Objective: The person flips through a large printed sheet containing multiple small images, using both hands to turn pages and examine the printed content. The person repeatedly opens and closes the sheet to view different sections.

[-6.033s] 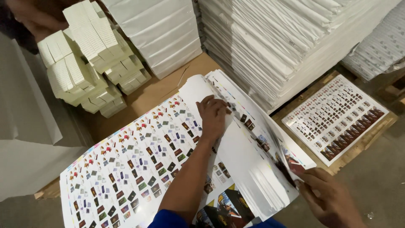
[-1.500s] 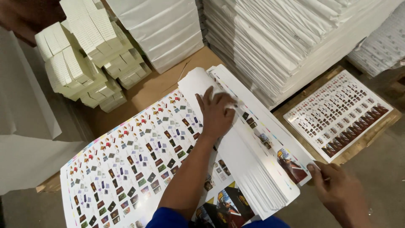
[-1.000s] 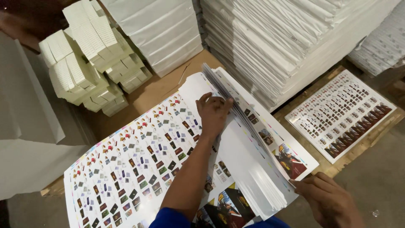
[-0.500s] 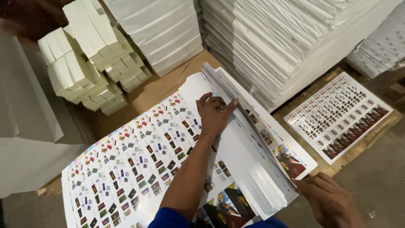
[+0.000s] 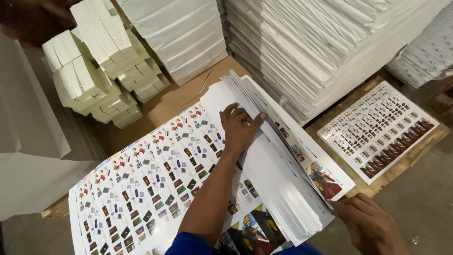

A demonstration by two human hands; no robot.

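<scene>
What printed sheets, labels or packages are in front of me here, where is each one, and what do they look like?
Large printed sheet: under the left hand, white, rows of small coloured labels.
Fanned sheets: between left hand and right hand, white backs.
Second label sheet: right, on brown board, dark rows.
Wrapped white packages: top centre, stacked.
Cream folded bundles: upper left, heaped.

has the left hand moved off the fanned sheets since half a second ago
No. The left hand still presses the fanned sheets at the same spot, level with the corner of the brown cardboard behind it.
</scene>
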